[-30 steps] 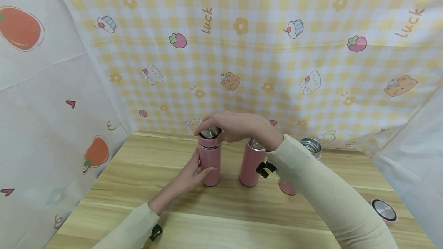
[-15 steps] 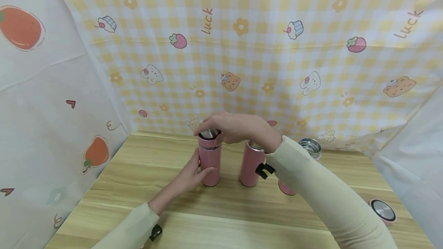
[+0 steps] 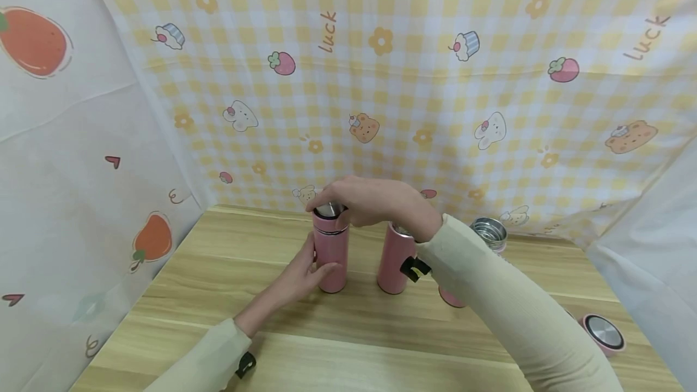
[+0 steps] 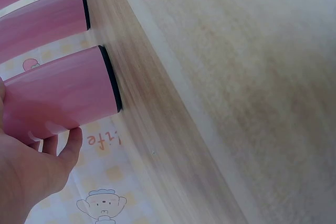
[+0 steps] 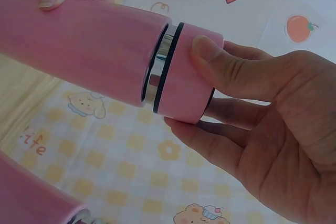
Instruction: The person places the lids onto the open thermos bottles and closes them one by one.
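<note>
A pink thermos bottle (image 3: 331, 251) stands upright on the table at the left of a row. My left hand (image 3: 296, 274) grips its body low down, thumb across the front; the left wrist view shows the fingers curled round the bottle (image 4: 63, 90). From above, my right hand (image 3: 373, 199) holds the thermos's pink lid (image 5: 189, 74), thumb on one side and fingers on the other. The lid sits on the neck, and a silver band (image 5: 157, 72) shows between lid and body. In the head view, my right hand hides part of the lid.
A second pink thermos (image 3: 392, 262) stands just right of the held one. Farther right, a third thermos (image 3: 452, 297) with a silver mouth is partly behind the right sleeve. A loose pink lid (image 3: 604, 333) lies at the wooden table's (image 3: 381, 359) right. A checked cloth (image 3: 414, 95) hangs behind.
The right wrist has shifted very slightly left while that hand keeps hold of the lid. My left hand and the thermos have stayed in place.
</note>
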Demonstrator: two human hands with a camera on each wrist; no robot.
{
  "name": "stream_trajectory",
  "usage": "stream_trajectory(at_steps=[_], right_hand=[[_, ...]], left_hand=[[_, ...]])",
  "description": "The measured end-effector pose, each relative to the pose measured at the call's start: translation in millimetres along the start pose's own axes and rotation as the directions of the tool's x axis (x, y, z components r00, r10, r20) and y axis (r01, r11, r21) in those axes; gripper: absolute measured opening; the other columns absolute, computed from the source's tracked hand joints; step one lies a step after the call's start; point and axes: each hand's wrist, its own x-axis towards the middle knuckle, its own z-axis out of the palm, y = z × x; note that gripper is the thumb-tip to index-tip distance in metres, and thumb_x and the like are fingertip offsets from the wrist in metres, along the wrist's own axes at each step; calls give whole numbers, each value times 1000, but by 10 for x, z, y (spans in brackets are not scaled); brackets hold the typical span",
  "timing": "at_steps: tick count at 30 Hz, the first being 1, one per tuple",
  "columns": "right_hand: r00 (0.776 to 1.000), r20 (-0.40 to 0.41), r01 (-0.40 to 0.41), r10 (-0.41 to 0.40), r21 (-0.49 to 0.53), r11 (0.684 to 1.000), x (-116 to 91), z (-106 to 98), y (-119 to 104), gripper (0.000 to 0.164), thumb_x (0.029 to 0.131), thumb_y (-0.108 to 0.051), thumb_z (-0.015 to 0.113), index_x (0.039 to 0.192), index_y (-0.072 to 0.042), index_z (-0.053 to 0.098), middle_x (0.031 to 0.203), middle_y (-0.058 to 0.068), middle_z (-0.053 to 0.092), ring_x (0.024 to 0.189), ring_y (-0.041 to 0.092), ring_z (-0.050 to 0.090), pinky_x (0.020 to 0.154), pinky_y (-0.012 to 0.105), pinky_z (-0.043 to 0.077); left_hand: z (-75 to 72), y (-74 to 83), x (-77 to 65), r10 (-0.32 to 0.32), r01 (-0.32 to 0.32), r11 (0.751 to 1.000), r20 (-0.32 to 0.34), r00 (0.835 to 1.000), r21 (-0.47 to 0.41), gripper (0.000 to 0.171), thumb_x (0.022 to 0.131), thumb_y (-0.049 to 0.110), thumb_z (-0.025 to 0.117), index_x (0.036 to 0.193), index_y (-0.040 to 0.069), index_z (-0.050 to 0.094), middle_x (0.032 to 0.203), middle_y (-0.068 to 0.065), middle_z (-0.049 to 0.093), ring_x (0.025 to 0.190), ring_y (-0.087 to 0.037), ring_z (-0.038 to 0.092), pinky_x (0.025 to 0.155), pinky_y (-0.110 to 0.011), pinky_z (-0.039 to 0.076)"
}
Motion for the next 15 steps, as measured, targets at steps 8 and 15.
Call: stream_trajectory(at_steps=[8,15], right_hand=[[1000,-17,4,-4,-40,999,19,2,-41,51,94,4,66,141,-12,61,127,3,64,100,13,59,82,26,49],[998,-55,-2,-3,-77,997,34,30,-66,17,94,-8,73,110,-13,70,86,2,64,65,10,51,61,23,45]], left_hand=[[-2,-10,6,-3,3,1000,2,1000,2,77,102,22,65,159,12,14,155,-10,33,140,-24,38,110,-49,37],[-2,-12,4,17,-17,1000,8,1000,-3,73,103,21,64,157,14,16,154,-9,35,139,-24,39,109,-48,39]])
